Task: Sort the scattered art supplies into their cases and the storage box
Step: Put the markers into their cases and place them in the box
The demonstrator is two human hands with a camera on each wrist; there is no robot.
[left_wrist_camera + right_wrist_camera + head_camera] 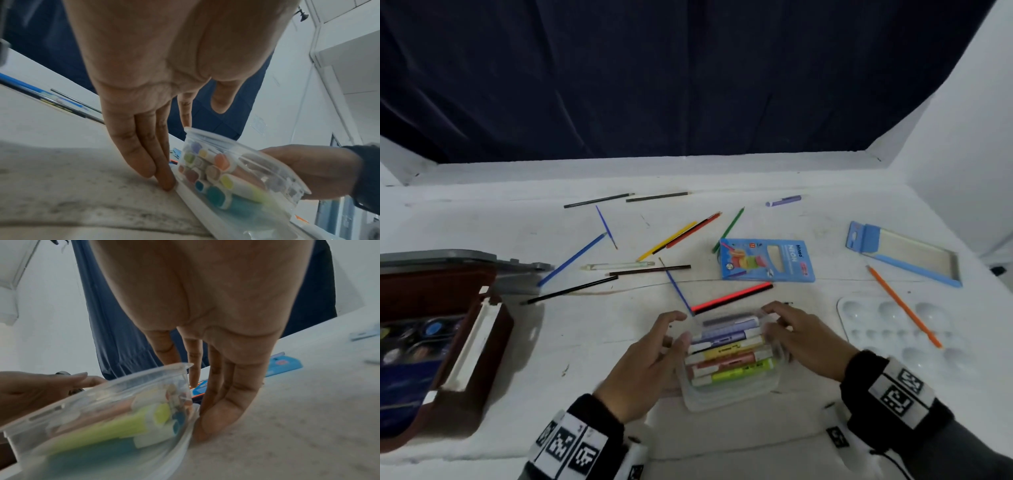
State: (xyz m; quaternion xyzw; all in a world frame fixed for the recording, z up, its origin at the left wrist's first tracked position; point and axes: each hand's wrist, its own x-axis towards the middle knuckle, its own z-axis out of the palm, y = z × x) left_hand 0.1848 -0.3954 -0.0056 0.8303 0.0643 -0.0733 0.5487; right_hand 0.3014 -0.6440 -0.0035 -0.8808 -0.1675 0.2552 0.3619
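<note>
A clear plastic case (729,399) full of pastel markers (732,371) sits on the white table near the front edge. My left hand (654,346) is at its left end. In the left wrist view its fingers (156,162) point straight down, with their tips on the table right against the case (242,170). My right hand (794,335) is at the right end, and its fingers (222,402) lie straight against the case wall (102,418). Neither hand curls round anything. The case lid is not visible.
Several coloured pencils (667,240) lie scattered behind the case, with a red-and-black pair (732,298) just beyond it. A blue pencil box (767,263), an open blue sleeve (907,253) and a purple pen (784,200) lie further back. An orange pencil (904,305) crosses the white palette (866,342). An open paint set (431,342) is at the left.
</note>
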